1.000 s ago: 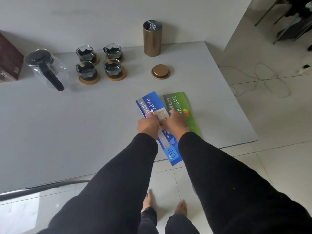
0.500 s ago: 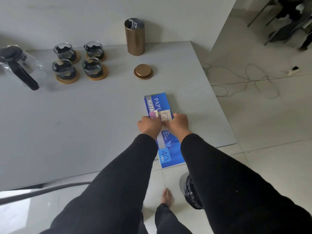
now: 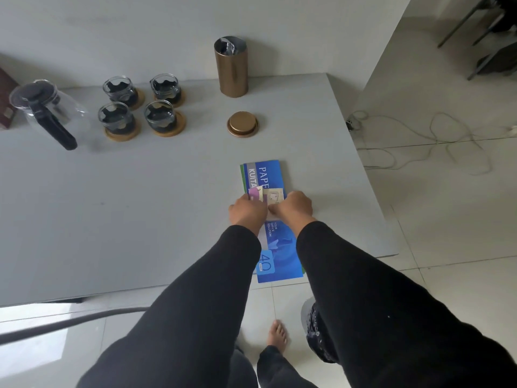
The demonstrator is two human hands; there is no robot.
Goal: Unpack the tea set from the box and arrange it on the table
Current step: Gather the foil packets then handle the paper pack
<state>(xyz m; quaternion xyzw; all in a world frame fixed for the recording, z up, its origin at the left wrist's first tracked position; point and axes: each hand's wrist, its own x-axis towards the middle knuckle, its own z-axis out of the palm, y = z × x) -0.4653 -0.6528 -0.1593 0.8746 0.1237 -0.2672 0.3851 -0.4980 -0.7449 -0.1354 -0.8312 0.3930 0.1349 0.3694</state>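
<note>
A glass teapot (image 3: 50, 107) with a black handle stands at the far left of the grey table (image 3: 126, 205). Beside it several glass cups (image 3: 140, 107) sit on round wooden coasters. A copper tin (image 3: 231, 67) stands open at the back, its lid (image 3: 242, 124) lying in front of it. A blue receipt book (image 3: 265, 175) lies stacked on a green one near the front right edge. My left hand (image 3: 247, 212) and my right hand (image 3: 293, 207) rest on the blue book, both pinching small paper cards (image 3: 270, 196).
A dark red box (image 3: 5, 102) shows at the far left edge. The table's right edge drops to a tiled floor with loose cables (image 3: 419, 141). Chair legs (image 3: 481, 32) stand at the upper right. My bare foot (image 3: 277, 334) is below the table's front edge.
The green book, beside the blue one a second ago, now lies under it with only a thin green edge showing. Both hands stay on the cards.
</note>
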